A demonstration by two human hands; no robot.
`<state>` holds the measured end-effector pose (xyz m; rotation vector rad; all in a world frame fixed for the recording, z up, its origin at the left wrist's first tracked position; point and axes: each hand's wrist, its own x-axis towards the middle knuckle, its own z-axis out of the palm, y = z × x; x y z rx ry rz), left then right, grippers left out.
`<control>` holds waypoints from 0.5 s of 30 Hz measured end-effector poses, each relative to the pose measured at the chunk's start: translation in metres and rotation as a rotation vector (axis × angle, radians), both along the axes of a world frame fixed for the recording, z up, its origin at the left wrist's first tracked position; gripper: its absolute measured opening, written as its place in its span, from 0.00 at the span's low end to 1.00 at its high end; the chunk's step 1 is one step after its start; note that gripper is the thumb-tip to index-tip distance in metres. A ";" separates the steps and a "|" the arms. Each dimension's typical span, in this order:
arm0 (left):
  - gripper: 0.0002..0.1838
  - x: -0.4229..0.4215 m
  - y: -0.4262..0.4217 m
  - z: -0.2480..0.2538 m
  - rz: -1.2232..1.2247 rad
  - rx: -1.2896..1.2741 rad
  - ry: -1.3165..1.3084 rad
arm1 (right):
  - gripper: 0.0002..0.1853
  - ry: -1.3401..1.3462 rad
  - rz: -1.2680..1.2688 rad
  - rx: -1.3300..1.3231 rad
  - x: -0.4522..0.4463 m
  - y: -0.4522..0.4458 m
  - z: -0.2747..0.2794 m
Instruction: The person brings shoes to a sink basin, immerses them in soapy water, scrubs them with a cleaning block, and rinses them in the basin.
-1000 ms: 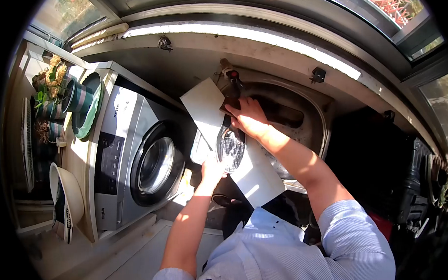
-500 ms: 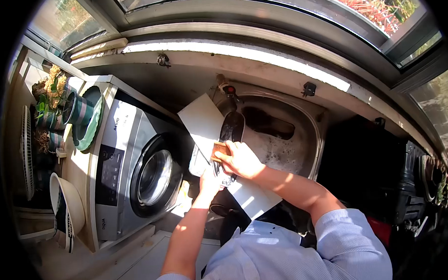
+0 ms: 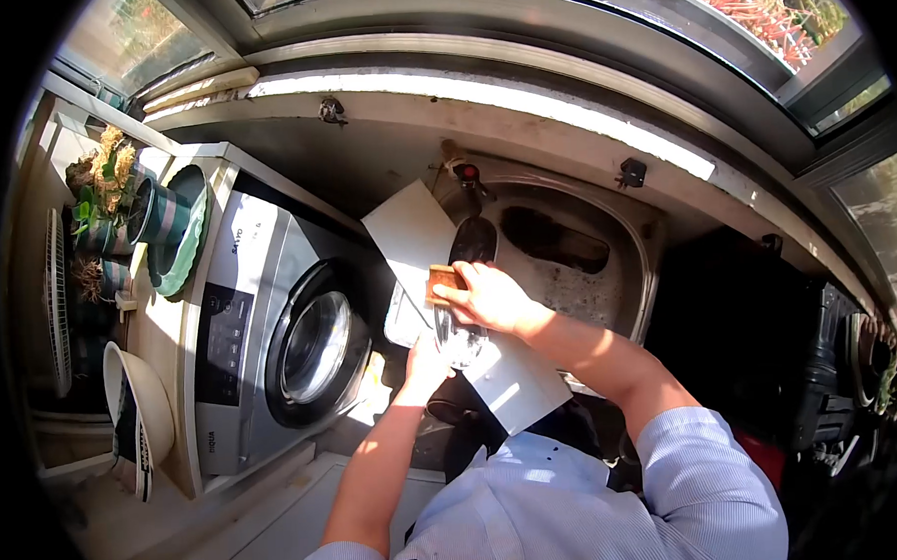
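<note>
Head camera, watching remotely; I am taking the metal sink (image 3: 623,272) as my landmark. At its left edge, a dark shoe (image 3: 474,241) is lying lengthwise over a white board (image 3: 518,382), its far end pointing toward the tap (image 3: 467,174) at the sink's back left corner. White suds are covering the shoe's near end.

The left hand (image 3: 430,361), just left of the sink, is steadying that soapy near end; its fingertips are partly hiding, so I am not managing to tell how tightly they are closing. The right hand (image 3: 489,298), at the sink's left edge, is gripping a wooden-backed brush (image 3: 442,283) between thumb and fingers, holding it over the middle of the shoe. The brush's underside is hiding from me, so I am leaving contact unjudged.

Inside the sink, toward the back, a dark shoe-shaped thing (image 3: 557,240) is lying, with foam bubbles spreading in front of it. Left of the sink, a front-loading washing machine (image 3: 246,349) is standing; farther left, a teal plant pot (image 3: 162,214) is resting beside a scalloped green tray (image 3: 191,231). Behind the sink, a sunlit window ledge (image 3: 380,81) is running across.
</note>
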<state>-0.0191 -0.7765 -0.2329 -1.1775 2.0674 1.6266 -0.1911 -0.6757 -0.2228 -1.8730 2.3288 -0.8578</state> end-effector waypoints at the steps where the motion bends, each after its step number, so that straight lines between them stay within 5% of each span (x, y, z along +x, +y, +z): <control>1: 0.18 0.000 0.001 -0.001 0.046 -0.049 0.050 | 0.26 0.052 -0.119 -0.026 -0.006 -0.013 -0.009; 4: 0.19 0.002 0.000 -0.008 0.092 0.022 0.072 | 0.24 0.101 -0.409 -0.066 -0.005 -0.034 -0.010; 6: 0.19 0.002 0.001 -0.012 0.060 -0.001 0.068 | 0.23 -0.046 -0.122 -0.021 0.031 -0.001 0.000; 8: 0.20 0.003 0.005 -0.011 0.125 0.076 0.182 | 0.23 0.117 0.032 -0.118 0.036 0.024 0.005; 10: 0.20 0.007 0.001 -0.009 0.097 0.056 0.135 | 0.23 0.011 0.096 0.063 0.010 0.010 0.003; 14: 0.20 0.006 -0.004 -0.010 0.050 0.007 0.060 | 0.22 0.166 -0.375 -0.099 -0.010 -0.033 -0.008; 15: 0.20 0.006 -0.002 -0.014 0.053 0.010 0.055 | 0.22 0.077 -0.293 -0.094 0.003 -0.025 -0.009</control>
